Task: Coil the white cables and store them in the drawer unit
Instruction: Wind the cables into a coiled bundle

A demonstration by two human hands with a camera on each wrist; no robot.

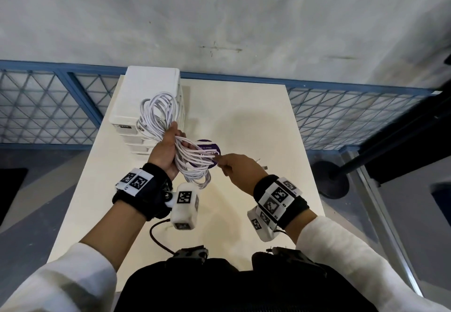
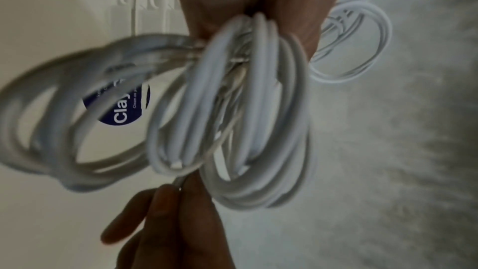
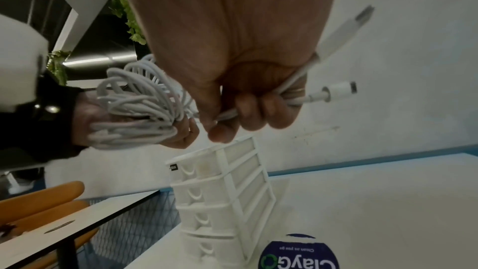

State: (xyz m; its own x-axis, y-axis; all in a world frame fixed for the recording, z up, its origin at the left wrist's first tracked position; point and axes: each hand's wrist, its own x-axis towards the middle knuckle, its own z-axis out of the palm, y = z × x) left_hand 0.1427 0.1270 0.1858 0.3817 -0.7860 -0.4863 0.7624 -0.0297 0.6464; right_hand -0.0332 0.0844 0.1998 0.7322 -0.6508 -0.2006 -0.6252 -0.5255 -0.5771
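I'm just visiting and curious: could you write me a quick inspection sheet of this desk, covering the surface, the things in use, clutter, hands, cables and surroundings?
Surface: pale table, held cables above it.
Job's things: white drawer unit at the far left of the table, drawers shut.
Clutter: round purple sticker on the tabletop.
Grippers: left hand grips the coiled bundle; right hand pinches the loose cable ends.
Cables: white cables looped in the left hand; two plug ends stick out past the right hand.
Surroundings: blue mesh railing, grey floor beyond.

- Cream table (image 1: 256, 121)
- Round purple sticker (image 1: 211, 147) on the table's middle
- Blue mesh railing (image 1: 353, 113) behind the table
- Black post base (image 1: 328, 179) right of the table
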